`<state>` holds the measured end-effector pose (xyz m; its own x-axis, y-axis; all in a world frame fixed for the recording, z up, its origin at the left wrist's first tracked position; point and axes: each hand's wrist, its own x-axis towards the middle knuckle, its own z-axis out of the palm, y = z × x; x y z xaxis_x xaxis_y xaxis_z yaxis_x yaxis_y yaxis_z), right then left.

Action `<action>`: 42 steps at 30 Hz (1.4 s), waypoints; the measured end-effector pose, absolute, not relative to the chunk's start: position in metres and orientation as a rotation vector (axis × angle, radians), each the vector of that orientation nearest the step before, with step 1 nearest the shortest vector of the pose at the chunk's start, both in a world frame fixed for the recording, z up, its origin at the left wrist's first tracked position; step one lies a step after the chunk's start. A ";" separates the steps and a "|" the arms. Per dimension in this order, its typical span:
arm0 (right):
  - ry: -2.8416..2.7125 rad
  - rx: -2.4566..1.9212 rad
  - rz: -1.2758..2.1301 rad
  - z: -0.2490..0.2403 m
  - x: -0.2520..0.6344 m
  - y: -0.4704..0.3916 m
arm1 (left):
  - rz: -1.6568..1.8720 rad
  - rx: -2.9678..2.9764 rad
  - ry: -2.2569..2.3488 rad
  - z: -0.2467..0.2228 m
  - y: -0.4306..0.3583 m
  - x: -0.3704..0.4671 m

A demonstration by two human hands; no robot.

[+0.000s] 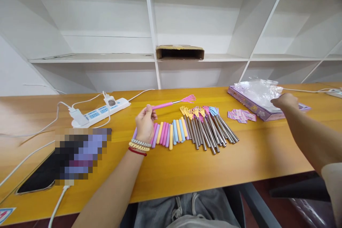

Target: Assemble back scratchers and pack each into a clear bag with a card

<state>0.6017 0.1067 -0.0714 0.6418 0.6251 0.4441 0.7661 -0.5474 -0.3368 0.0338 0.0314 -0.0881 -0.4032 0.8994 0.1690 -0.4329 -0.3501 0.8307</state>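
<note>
A pink back scratcher (162,105) with a splayed claw head is pinched by its handle in my left hand (145,123), held above the table. Below that hand lies a row of loose pink, purple, yellow and blue handles (171,137). Beside them are several metal back scratcher rods (211,131) with yellow, pink and blue claw heads. My right hand (287,102) reaches to the purple box (249,103), its fingers closed at the edge of the clear plastic bags (258,91) lying in it. The fingertips are partly hidden.
Small purple printed cards (241,115) lie left of the box. A white power strip (103,112) with plugs and cables is at the left, near a dark tablet (40,172), partly blurred. White shelving (112,57) holding a cardboard box (180,48) stands behind the table.
</note>
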 end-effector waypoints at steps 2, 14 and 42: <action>-1.040 -2.530 -0.305 -0.076 0.600 0.110 | 1.877 0.815 0.906 -0.089 0.032 0.034; -1.141 -2.499 -0.246 -0.078 0.556 0.107 | 1.846 0.886 0.929 -0.093 0.031 0.035; -1.052 -0.903 1.128 -0.111 0.274 0.040 | 1.098 2.393 1.407 -0.092 -0.001 0.050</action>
<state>0.2739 0.0402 -0.1113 0.0955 0.9776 0.1875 -0.2554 0.2061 -0.9446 0.0500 -0.0015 -0.0917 0.2896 0.8083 0.5126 0.6940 -0.5461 0.4691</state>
